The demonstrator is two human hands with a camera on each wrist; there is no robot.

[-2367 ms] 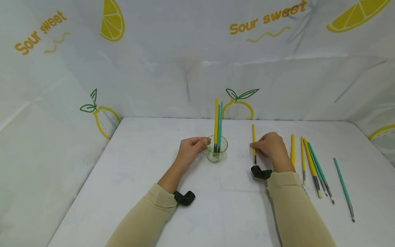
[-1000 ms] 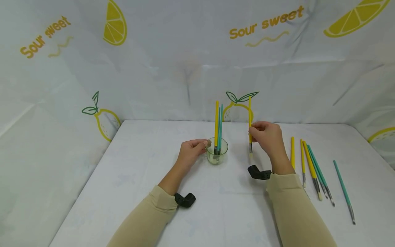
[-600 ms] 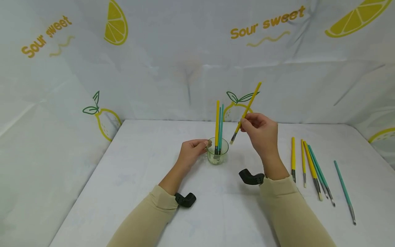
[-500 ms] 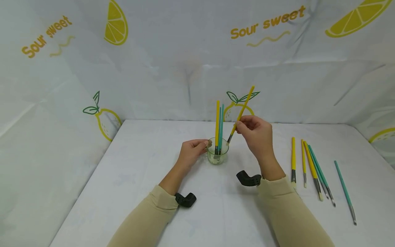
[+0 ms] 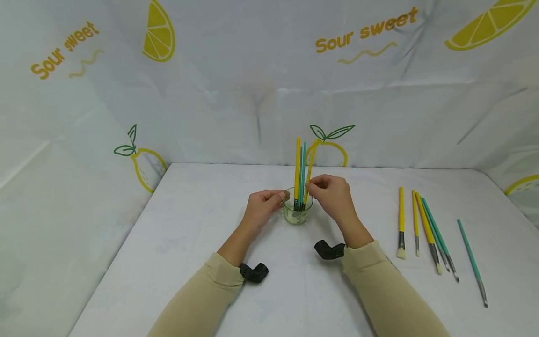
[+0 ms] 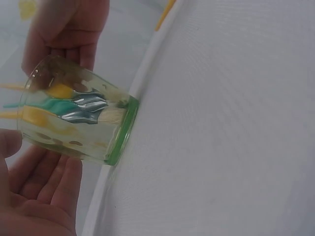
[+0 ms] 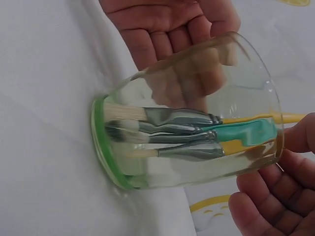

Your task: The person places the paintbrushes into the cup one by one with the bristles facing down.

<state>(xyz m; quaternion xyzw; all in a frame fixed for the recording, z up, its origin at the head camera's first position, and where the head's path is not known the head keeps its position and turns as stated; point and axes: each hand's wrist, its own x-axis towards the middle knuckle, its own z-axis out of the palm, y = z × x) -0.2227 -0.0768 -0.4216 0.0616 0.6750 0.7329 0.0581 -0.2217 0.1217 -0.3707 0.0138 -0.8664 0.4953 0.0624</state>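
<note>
A yellow brush (image 5: 309,164) is pinched by the right hand (image 5: 332,196) and stands bristles-down in the glass (image 5: 297,216) on the counter (image 5: 189,220). The glass is seemingly touched by the left hand's (image 5: 261,208) loosely curled fingers (image 5: 279,194).

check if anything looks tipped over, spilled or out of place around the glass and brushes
Nothing stands out. The glass stands upright on the table, the left hand at its side, brushes in it bristles down. The right hand pinches a yellow brush at the rim. The loose brushes lie in a row, none broken.
</note>
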